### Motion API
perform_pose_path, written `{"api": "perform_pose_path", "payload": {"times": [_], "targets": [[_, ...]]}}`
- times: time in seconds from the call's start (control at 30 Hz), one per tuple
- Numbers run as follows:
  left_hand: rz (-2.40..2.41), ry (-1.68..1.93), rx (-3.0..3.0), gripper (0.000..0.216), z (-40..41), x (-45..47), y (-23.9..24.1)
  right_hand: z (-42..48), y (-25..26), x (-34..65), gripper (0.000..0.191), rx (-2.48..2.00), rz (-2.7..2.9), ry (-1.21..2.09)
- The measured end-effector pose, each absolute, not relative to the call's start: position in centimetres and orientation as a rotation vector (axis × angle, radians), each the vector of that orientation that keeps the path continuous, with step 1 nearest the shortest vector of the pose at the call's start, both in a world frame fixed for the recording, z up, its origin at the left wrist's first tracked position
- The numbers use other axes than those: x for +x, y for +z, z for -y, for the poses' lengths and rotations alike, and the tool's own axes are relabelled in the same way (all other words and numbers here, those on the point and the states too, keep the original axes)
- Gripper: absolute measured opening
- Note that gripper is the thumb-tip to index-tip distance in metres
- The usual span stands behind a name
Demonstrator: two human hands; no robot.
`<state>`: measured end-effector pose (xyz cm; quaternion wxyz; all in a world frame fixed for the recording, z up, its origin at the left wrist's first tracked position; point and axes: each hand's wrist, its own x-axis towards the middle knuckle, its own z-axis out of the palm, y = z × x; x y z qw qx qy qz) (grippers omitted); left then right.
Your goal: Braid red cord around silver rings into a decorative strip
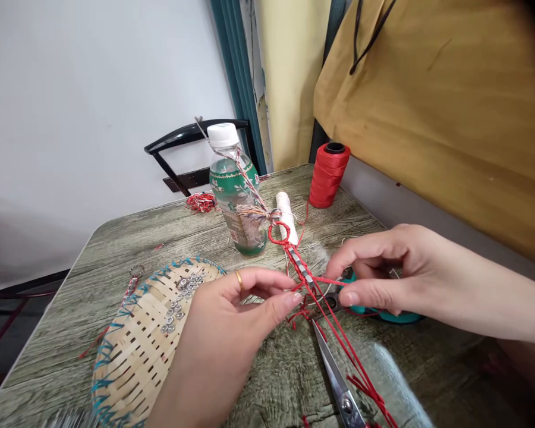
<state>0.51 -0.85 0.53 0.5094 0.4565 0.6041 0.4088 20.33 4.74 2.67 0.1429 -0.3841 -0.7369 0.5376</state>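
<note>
Head view, looking down on a grey wood-grain table.

Left hand, ring on one finger, sits over the near middle of the table. Its thumb and forefinger are pressed together, pinching the lower end of the red braid.

Right hand comes in from the right edge. Its thumb and forefinger are closed on a red strand that runs sideways out of the braid, taut. The remaining fingers are curled above.

The braid lies between the two hands, slanting up and away from them. It is just beyond the left fingertips and just left of the right ones. Small metal pieces are worked into it. Its top loop hangs from a multicoloured cord tied around the neck of a plastic bottle that stands upright mid-table. Below the pinch, loose red tails trail toward the near edge.

Scissors lie on the table under the tails, with the blades pointing toward the near edge. Their teal handles sit beneath the right hand.

A woven basket tray sits near the front-left corner, partly under the left wrist. Metal nuts are heaped at its far side.

Toward the far edge:
- A red thread spool stands upright near the far-right corner.
- A white roll lies between the spool and the bottle.
- A small red cord bundle lies left of the bottle.

A black chair stands beyond the table, and a yellow cloth hangs at the right.
</note>
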Motion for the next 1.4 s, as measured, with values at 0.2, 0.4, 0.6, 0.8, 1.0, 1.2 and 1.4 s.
{"api": "perform_pose_path", "payload": {"times": [0.2, 0.4, 0.6, 0.8, 1.0, 1.2, 1.4], "targets": [[-1.437, 0.972, 1.227, 0.006, 1.1, 0.0, 0.4, -4.7, 2.7, 20.0, 0.016, -1.034, 2.086, 1.641], [-1.447, 0.985, 1.272, 0.009, 1.1, -0.2, 0.2, -4.8, 2.6, 20.2, 0.023, -1.006, 2.088, 1.599], [-1.459, 0.983, 1.256, 0.01, 1.2, -0.1, 0.2, -4.8, 2.6, 20.2, 0.021, -0.945, 2.087, 1.538], [-1.464, 0.978, 1.202, 0.01, 1.0, 0.0, 0.4, -5.7, 2.3, 20.4, 0.018, -0.964, 2.012, 1.606], [-1.319, 0.978, 1.145, 0.013, 1.0, 0.2, 1.2, -6.3, 2.2, 21.6, 0.011, -0.856, 1.878, 1.675], [-1.317, 0.718, 1.271, 0.007, 3.1, 0.1, 1.9, -4.3, 2.4, 24.2, 0.013, -0.834, 1.903, 1.783], [-1.287, 0.627, 1.46, 0.016, 6.5, -1.0, 1.4, -1.4, 3.3, 27.1, 0.02, -0.865, 1.973, 1.843]]}}
